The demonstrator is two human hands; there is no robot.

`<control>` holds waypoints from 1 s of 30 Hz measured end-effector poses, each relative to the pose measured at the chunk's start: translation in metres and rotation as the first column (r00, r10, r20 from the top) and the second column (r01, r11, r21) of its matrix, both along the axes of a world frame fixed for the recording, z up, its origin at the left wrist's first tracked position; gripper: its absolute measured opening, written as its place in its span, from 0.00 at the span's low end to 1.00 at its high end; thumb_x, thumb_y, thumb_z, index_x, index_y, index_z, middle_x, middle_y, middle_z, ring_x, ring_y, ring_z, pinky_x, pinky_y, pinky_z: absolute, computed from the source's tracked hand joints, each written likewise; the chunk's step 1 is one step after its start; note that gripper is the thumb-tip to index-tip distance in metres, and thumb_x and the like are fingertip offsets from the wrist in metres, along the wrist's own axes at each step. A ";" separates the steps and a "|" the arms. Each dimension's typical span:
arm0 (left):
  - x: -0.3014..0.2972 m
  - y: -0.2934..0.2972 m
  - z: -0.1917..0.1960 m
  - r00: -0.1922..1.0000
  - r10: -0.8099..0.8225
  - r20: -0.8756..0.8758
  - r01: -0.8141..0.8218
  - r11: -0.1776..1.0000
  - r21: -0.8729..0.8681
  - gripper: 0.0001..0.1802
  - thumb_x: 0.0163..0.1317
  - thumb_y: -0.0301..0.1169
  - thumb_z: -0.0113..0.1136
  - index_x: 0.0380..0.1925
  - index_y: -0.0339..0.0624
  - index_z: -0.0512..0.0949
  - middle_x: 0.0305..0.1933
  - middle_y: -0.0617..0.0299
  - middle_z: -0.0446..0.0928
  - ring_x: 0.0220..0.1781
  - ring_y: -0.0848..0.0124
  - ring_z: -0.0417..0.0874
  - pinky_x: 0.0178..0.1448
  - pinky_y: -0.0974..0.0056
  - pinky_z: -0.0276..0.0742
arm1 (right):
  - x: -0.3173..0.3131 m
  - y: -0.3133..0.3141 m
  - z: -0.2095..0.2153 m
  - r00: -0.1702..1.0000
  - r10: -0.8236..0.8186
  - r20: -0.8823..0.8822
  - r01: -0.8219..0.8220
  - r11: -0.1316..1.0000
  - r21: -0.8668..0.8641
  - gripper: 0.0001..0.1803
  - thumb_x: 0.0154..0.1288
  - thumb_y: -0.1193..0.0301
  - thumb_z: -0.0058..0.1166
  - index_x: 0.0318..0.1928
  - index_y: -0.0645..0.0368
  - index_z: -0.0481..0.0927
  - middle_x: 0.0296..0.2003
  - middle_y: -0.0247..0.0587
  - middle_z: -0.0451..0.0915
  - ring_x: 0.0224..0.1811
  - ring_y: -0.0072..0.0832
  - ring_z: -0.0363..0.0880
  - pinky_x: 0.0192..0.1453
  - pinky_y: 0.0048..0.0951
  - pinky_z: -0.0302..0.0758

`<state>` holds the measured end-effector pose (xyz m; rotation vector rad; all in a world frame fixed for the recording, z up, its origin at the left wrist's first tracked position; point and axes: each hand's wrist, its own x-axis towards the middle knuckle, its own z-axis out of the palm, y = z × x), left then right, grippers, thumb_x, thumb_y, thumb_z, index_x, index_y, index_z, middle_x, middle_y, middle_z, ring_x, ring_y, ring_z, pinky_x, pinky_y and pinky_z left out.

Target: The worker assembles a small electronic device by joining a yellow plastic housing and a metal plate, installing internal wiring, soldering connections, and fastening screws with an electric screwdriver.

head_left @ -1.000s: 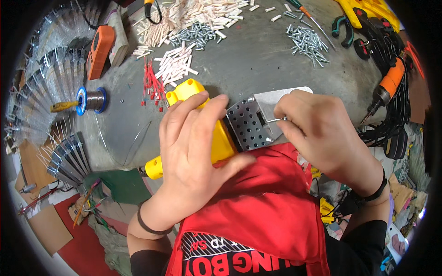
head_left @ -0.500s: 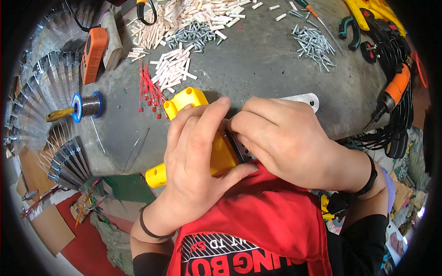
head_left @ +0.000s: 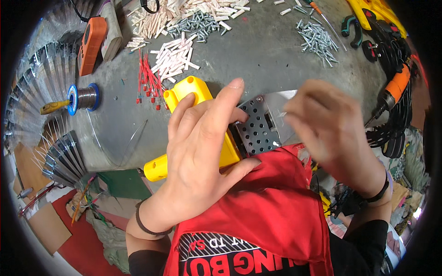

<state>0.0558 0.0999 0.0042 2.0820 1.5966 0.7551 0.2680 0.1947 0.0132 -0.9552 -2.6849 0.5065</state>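
Note:
At the table's near edge lies a yellow plastic housing [head_left: 229, 149] with rounded tubular ends. My left hand [head_left: 195, 133] holds it from above, fingers spread across it and the thumb at its near side. A dark metal plate [head_left: 258, 131] with rows of round holes joins the housing's right side, and my left index or middle fingertip reaches its upper edge. Beyond that plate a smooth silvery metal piece [head_left: 281, 103] extends right, partly behind my right hand [head_left: 324, 119]. My right hand is raised beside it, its curled fingers smeared by motion; whether they hold anything is unclear.
White plugs [head_left: 175, 56], red-tipped wired parts [head_left: 148, 83] and grey screws [head_left: 195, 25] lie in heaps beyond the housing. More screws [head_left: 317, 41] are at far right, near pliers [head_left: 352, 31]. A solder spool [head_left: 85, 99] stands left; an orange power tool [head_left: 397, 85] lies right.
My right hand has pulled away to the right from the housing, uncovering the perforated plate. My left hand stays on the housing, which sits slightly higher in view.

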 end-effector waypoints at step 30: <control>0.006 0.001 -0.006 1.000 -0.007 0.012 0.005 0.990 0.140 0.56 0.37 0.32 0.78 0.69 0.39 0.59 0.45 0.60 0.80 0.53 0.56 0.78 0.68 0.44 0.60 | -0.020 -0.045 -0.018 0.899 0.089 -0.428 -0.132 0.989 -0.073 0.16 0.46 0.82 0.63 0.39 0.60 0.80 0.32 0.39 0.80 0.31 0.35 0.80 0.32 0.33 0.76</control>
